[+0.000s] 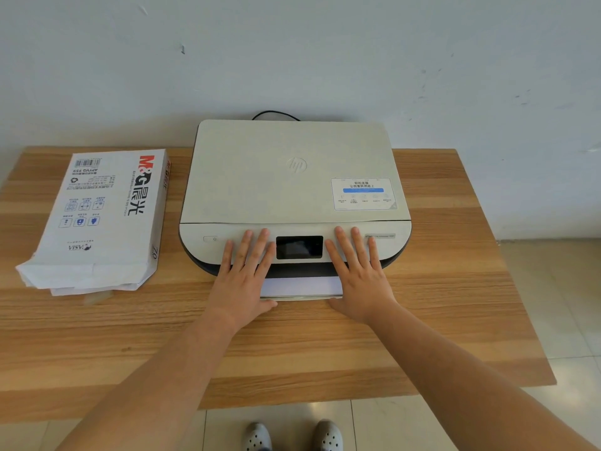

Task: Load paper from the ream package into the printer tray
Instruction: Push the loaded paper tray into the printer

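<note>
A beige HP printer [292, 177] sits on the wooden table [439, 304] against the wall. Its tray [300, 297] sticks out a little at the front, with white paper [300, 285] lying in it. My left hand [245, 278] lies flat with fingers spread on the printer's front panel, left of the dark screen [299, 247], its thumb at the tray's front edge. My right hand [357, 275] lies the same way to the right of the screen. The white ream package [104, 216] lies at the left of the table, its near end torn open.
A black cable [276, 114] runs behind the printer along the wall. A sticker [362, 193] is on the lid's right corner. The table's front edge is near my feet [292, 436] on the tiled floor.
</note>
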